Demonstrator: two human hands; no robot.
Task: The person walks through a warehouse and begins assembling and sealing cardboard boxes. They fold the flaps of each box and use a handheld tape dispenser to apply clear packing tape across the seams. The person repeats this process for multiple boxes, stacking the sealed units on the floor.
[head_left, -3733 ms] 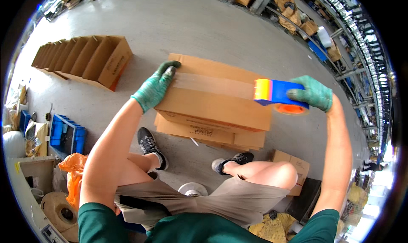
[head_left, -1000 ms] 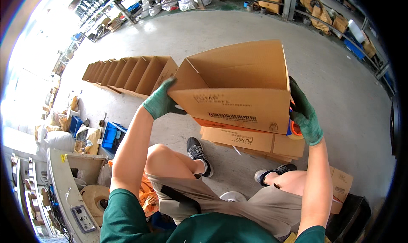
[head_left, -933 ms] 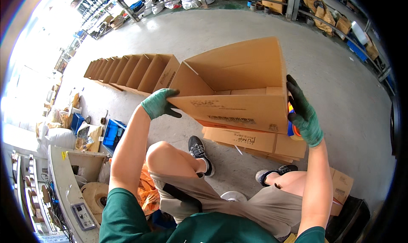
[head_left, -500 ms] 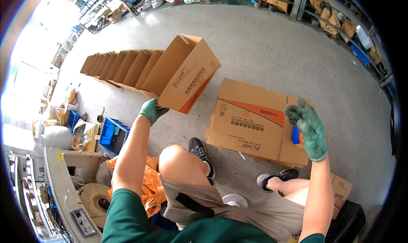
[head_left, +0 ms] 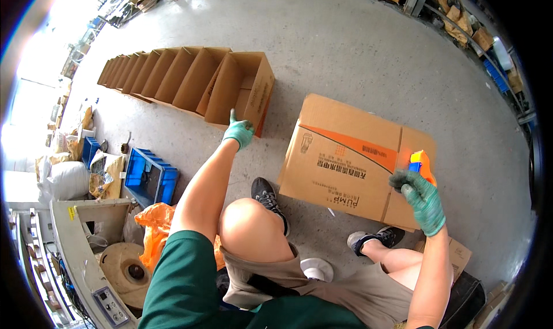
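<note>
My left hand [head_left: 239,133], in a green glove, is at the near corner of an open cardboard box [head_left: 256,93]. Its thumb reaches over the rim while the other fingers curl outside, closed on the corner. That box stands upright at the right end of a row of open boxes [head_left: 164,75]. My right hand [head_left: 423,201], also gloved, hovers over the right side of a stack of flattened cartons [head_left: 345,156], empty, its fingers loosely bent and apart. Just beyond it lies an orange and blue tape dispenser [head_left: 425,166] on the stack, partly hidden by the fingers.
Blue crates [head_left: 151,176] and an orange plastic bag [head_left: 155,228] are at my left. A grey machine with a control panel [head_left: 110,306] stands at the lower left. Another carton [head_left: 459,257] is beside my right leg. Shelving [head_left: 489,58] lines the far right.
My left hand has brought the tilted box down, and it now stands upright against the row's end. My right hand has moved slightly down, showing more of the tape dispenser. The view has shifted.
</note>
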